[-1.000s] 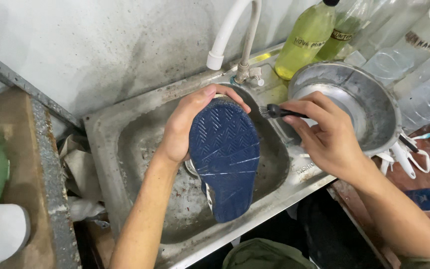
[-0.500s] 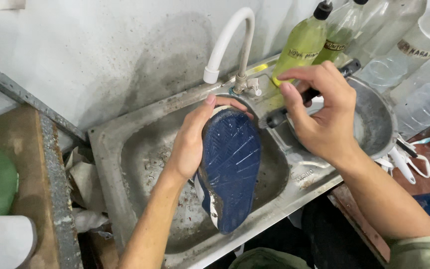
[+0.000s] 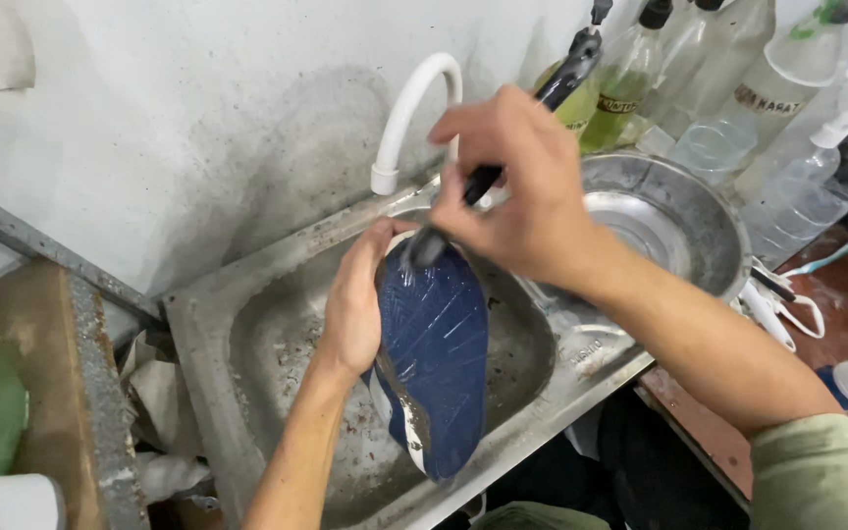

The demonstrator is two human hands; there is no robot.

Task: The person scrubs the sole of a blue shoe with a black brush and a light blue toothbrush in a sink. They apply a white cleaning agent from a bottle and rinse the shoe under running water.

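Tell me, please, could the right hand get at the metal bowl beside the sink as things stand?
Probably yes: the right hand hovers just left of the bowl, nothing between them, but its fingers are wrapped around a brush.

Wet glossy rubber sole [image 3: 439, 363], dull stained metal sink [image 3: 247, 324]

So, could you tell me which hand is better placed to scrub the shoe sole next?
Probably the right hand: it already holds the dark brush with its head at the blue shoe sole, while the left hand is occupied holding the shoe over the sink.
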